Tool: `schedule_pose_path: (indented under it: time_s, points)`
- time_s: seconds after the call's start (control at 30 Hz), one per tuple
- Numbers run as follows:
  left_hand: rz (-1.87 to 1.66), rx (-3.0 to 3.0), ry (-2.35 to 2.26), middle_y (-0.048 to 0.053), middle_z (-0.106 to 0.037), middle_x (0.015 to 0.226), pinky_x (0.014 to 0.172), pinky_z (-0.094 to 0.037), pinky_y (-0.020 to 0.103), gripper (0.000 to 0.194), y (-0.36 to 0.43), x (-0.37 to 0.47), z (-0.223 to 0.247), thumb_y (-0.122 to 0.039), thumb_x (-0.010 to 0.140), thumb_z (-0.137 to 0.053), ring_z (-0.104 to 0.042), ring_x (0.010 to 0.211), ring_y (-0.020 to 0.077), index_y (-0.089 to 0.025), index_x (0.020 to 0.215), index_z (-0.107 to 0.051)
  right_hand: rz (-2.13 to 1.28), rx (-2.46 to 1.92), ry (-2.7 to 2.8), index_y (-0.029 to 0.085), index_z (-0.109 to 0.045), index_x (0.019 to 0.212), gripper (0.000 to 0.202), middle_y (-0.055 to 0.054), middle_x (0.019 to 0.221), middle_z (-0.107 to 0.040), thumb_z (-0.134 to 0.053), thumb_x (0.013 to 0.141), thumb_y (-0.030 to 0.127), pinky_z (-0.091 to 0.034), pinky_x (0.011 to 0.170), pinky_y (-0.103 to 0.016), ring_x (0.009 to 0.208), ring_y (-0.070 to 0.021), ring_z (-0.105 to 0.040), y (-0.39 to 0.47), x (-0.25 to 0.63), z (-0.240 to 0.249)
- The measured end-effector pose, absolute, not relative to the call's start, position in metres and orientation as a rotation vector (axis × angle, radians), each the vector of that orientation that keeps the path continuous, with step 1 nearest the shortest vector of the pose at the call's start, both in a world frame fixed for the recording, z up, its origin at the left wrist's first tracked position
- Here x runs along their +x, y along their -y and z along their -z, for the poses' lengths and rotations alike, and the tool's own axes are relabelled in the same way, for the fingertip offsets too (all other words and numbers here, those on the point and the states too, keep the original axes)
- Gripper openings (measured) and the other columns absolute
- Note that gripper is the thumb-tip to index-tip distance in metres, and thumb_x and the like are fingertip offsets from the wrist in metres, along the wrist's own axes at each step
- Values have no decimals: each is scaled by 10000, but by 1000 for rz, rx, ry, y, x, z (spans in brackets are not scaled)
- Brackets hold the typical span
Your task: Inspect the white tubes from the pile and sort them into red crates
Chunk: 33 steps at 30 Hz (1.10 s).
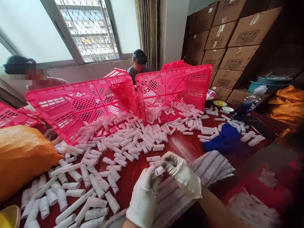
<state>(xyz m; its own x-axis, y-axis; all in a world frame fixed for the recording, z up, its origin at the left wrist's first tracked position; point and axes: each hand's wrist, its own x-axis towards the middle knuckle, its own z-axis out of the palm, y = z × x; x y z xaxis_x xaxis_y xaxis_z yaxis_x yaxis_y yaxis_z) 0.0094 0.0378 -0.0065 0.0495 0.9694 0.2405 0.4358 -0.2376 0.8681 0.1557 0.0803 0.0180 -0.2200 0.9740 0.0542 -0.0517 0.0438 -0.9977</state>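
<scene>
My left hand [144, 196], in a white glove, is closed around a short white tube [159, 171] near the table's front edge. My right hand [182, 174], also gloved in white, touches the tube's upper end with its fingertips pinched; the fingertips are darkened. Just behind the hands a few white tubes [153, 158] lie on the dark red table [182, 144]. A striped cloth [211, 166] is spread under and beside both hands.
Many white tubes [95, 183] cover the table at left. Tipped pink baskets [95, 103] stand behind, with two people beyond. An orange sack [23, 158] is at left; a blue cloth [222, 137], a bottle [249, 103] and stacked cartons [239, 58] are at right.
</scene>
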Motion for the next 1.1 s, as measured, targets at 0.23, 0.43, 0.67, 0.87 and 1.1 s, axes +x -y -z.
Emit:
schedule_pose_path:
  time_s: [0.23,0.43,0.67,0.87,1.1]
  points:
    - [-988,1618,-1518,67,-705,1054,861,-503,287,282,-25,13,9,-268,820,-546,-659,951,193,-207,1085,-619,-1408,-1103,1639,184,-572,777,363,16,694,-558,-482,872,522,-413,622,-249,656,-127,-508,-76,162,-27]
    - [-969,1514,-1588,45,-726,886,719,-505,253,191,-18,25,17,-287,828,-537,-668,774,175,-200,965,-638,-1350,-1063,1391,223,-536,1111,416,-32,949,-595,-448,879,557,-447,796,-289,869,-168,-561,-63,162,-10]
    - [-989,1461,-1543,58,-691,914,779,-467,285,262,-18,22,13,-373,823,-548,-622,831,191,-199,995,-640,-1366,-1092,1257,199,-565,735,341,24,693,-528,-656,746,527,-430,659,-248,682,-133,-504,-63,165,8]
    - [-762,911,-893,-68,-386,504,419,-251,182,528,-23,20,7,-658,715,-569,-308,420,47,-132,744,-591,-1434,-884,1455,197,-604,754,260,-2,764,-549,-629,803,451,-443,706,-271,730,-146,-521,-59,181,-15]
    - [-965,1404,-1466,64,-642,822,726,-437,288,297,-16,45,4,-463,804,-544,-575,777,193,-186,862,-637,-1280,-1025,1360,223,-606,776,219,-19,858,-560,-594,830,435,-460,746,-282,804,-174,-545,-54,187,-5]
